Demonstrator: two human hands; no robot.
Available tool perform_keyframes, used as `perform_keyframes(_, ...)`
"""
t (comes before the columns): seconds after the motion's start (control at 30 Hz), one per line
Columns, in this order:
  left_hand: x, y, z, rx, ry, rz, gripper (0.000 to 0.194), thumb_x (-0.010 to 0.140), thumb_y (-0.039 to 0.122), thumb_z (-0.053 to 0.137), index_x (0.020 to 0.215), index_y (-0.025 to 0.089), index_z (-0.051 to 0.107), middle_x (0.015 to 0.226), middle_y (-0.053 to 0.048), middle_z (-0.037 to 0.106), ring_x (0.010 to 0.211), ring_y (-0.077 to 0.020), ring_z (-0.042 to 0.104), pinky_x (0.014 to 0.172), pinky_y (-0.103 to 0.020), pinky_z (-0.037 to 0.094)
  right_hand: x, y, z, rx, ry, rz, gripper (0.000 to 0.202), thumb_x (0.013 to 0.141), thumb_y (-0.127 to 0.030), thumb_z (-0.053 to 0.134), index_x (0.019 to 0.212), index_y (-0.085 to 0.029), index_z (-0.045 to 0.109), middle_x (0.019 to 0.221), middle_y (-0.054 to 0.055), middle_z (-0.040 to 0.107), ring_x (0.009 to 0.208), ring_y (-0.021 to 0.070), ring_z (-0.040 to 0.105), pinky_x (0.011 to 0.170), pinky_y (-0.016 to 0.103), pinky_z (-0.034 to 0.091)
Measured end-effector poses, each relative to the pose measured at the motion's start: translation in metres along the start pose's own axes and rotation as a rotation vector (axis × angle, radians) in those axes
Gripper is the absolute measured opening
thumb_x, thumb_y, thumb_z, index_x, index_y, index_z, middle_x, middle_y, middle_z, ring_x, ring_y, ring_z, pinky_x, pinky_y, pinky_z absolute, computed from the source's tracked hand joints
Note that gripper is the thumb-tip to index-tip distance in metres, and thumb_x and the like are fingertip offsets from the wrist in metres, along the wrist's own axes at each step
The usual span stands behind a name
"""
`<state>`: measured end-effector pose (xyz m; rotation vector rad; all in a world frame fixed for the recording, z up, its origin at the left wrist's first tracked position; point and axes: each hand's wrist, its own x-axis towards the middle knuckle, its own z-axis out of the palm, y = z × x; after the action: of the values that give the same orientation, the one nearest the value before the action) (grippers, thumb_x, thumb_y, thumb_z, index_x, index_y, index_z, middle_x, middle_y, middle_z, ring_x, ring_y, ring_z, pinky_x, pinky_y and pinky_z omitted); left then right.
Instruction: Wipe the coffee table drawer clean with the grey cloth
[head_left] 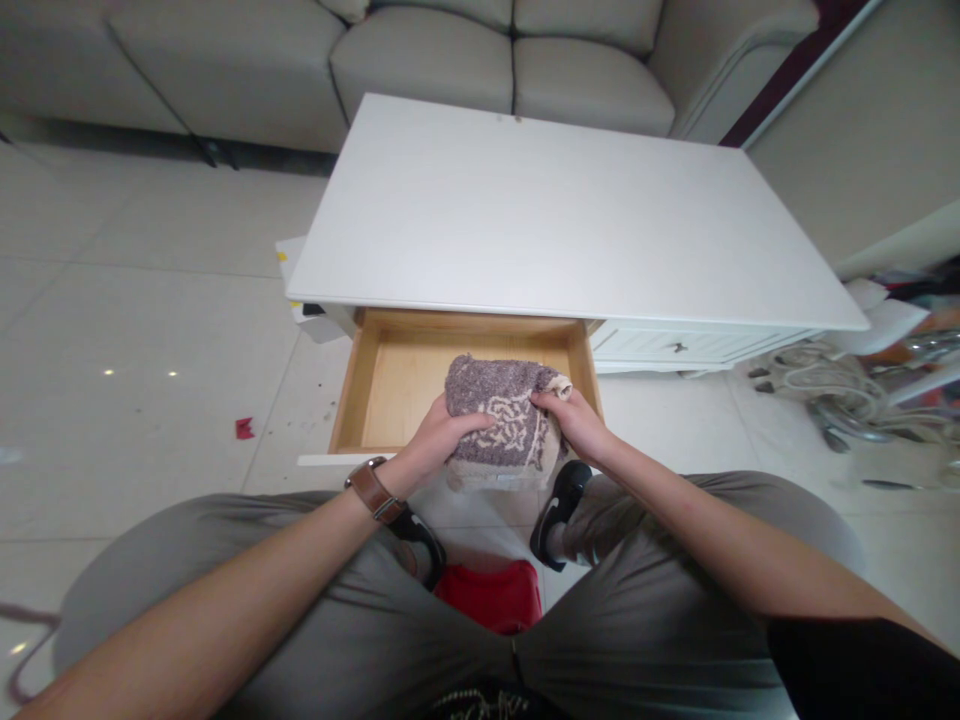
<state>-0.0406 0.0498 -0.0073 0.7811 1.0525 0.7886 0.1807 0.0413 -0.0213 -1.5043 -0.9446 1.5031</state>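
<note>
A folded grey-brown towel with a beige pattern (499, 410) is held over the front right part of an open wooden drawer (390, 385). My left hand (439, 435) grips its left side, and a brown leather watch strap sits on that wrist. My right hand (574, 420) grips the towel's right edge. The drawer belongs to a white coffee table (555, 210) and its inside shows bare wood to the left of the towel.
A beige sofa (420, 60) stands behind the table. My knees in grey trousers frame a red stool (491, 595) beneath me. A second, shut drawer (679, 345) is to the right. Cables and metal clutter (840, 390) lie on the floor at right; a red scrap (244, 428) at left.
</note>
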Motion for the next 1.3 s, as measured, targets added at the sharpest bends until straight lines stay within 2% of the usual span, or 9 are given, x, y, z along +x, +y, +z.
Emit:
perform_keyframes(0.13, -0.001, 0.001, 0.001, 0.042, 0.016, 0.001, 0.066, 0.065, 0.033, 0.092, 0.124, 0.015, 0.071, 0.133, -0.016, 0.074, 0.12, -0.0339, 0.07, 0.11, -0.05, 0.053, 0.0, 0.0, 0.001, 0.009, -0.003, -0.007, 0.036, 0.072, -0.044, 0.077, 0.099, -0.02, 0.077, 0.097, 0.003, 0.08, 0.099, 0.0267, 0.072, 0.1, 0.041, 0.052)
perform_keyframes(0.57, 0.0, 0.001, 0.002, 0.022, 0.038, 0.003, 0.065, 0.064, 0.031, 0.091, 0.124, 0.016, 0.071, 0.129, -0.014, 0.076, 0.118, -0.0329, 0.071, 0.11, -0.05, 0.053, 0.0, 0.0, 0.001, 0.02, -0.004, 0.002, 0.036, 0.073, -0.045, 0.077, 0.099, -0.02, 0.076, 0.097, 0.004, 0.08, 0.099, 0.027, 0.072, 0.1, 0.041, 0.053)
perform_keyframes(0.8, 0.0, 0.002, 0.002, -0.06, -0.009, -0.026, 0.052, 0.07, 0.036, 0.085, 0.116, 0.014, 0.074, 0.114, -0.014, 0.08, 0.118, -0.0346, 0.071, 0.108, -0.05, 0.052, -0.001, -0.001, 0.001, 0.004, 0.003, 0.024, 0.037, 0.073, -0.045, 0.075, 0.1, -0.02, 0.076, 0.097, 0.004, 0.08, 0.098, 0.0267, 0.073, 0.099, 0.042, 0.053)
perform_keyframes(0.93, 0.0, 0.002, 0.002, -0.033, 0.01, -0.023, 0.062, 0.067, 0.035, 0.09, 0.122, 0.015, 0.072, 0.12, -0.014, 0.079, 0.116, -0.0339, 0.072, 0.107, -0.05, 0.054, 0.0, 0.001, 0.0, -0.004, -0.001, 0.013, 0.036, 0.074, -0.045, 0.075, 0.1, -0.02, 0.076, 0.097, 0.004, 0.08, 0.098, 0.026, 0.072, 0.101, 0.041, 0.053)
perform_keyframes(1.03, -0.001, 0.002, 0.002, 0.029, 0.03, -0.004, 0.067, 0.062, 0.034, 0.094, 0.122, 0.015, 0.072, 0.127, -0.015, 0.077, 0.115, -0.0329, 0.072, 0.108, -0.05, 0.054, 0.0, 0.001, 0.0, -0.013, -0.005, 0.01, 0.037, 0.074, -0.045, 0.075, 0.1, -0.02, 0.076, 0.099, 0.004, 0.08, 0.099, 0.0259, 0.072, 0.101, 0.041, 0.053)
perform_keyframes(1.17, 0.002, 0.006, 0.0, 0.05, 0.055, 0.039, 0.066, 0.063, 0.035, 0.094, 0.122, 0.015, 0.071, 0.126, -0.015, 0.077, 0.113, -0.0317, 0.073, 0.106, -0.049, 0.055, -0.001, -0.003, 0.004, -0.024, -0.022, 0.015, 0.039, 0.072, -0.046, 0.075, 0.101, -0.02, 0.073, 0.1, 0.004, 0.078, 0.098, 0.0257, 0.071, 0.098, 0.04, 0.053)
perform_keyframes(1.23, 0.006, 0.013, -0.006, 0.076, 0.097, 0.095, 0.065, 0.063, 0.036, 0.094, 0.12, 0.015, 0.072, 0.123, -0.014, 0.078, 0.111, -0.0314, 0.073, 0.105, -0.048, 0.056, -0.001, -0.004, 0.006, -0.032, -0.025, -0.008, 0.042, 0.071, -0.046, 0.074, 0.104, -0.021, 0.071, 0.102, 0.004, 0.077, 0.1, 0.0252, 0.069, 0.097, 0.04, 0.052)
perform_keyframes(1.3, 0.012, 0.024, -0.015, 0.159, 0.186, 0.182, 0.061, 0.061, 0.037, 0.094, 0.114, 0.014, 0.073, 0.12, -0.013, 0.079, 0.11, -0.0317, 0.073, 0.104, -0.047, 0.056, 0.0, -0.004, 0.005, -0.076, 0.006, -0.038, 0.046, 0.07, -0.047, 0.073, 0.108, -0.022, 0.067, 0.107, 0.004, 0.074, 0.102, 0.0239, 0.066, 0.096, 0.039, 0.051)
